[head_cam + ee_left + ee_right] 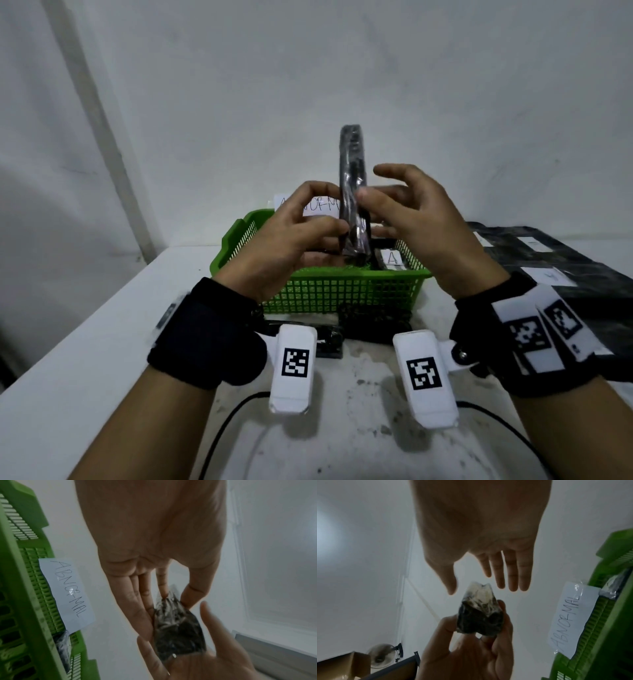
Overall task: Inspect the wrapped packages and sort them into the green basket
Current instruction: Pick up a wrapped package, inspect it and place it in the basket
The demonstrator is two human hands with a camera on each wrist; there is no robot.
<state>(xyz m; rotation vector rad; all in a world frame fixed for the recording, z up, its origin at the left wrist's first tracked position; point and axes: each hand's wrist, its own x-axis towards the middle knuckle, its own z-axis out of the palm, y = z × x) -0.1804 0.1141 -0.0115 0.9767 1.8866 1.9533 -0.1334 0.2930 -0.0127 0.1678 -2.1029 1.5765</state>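
My left hand [337, 224] pinches a long black plastic-wrapped package [352, 178] by its lower end and holds it upright above the green basket [342, 274]. In the left wrist view the thumb and fingers of that hand [169, 601] clamp the package [178, 628]. My right hand [383, 192] hovers just right of the package with its fingers spread. The right wrist view shows the right hand [477, 586] open and a little apart from the package [479, 619], whose near end looks whitish. One black package with a white "A" label [394, 258] lies in the basket.
A paper label reading "ABNORMAL" [68, 595] is stuck on the basket's far wall. Several black packages with white labels [548, 253] cover the table on the right. More dark packages [373, 322] lie in front of the basket. A wall stands close behind.
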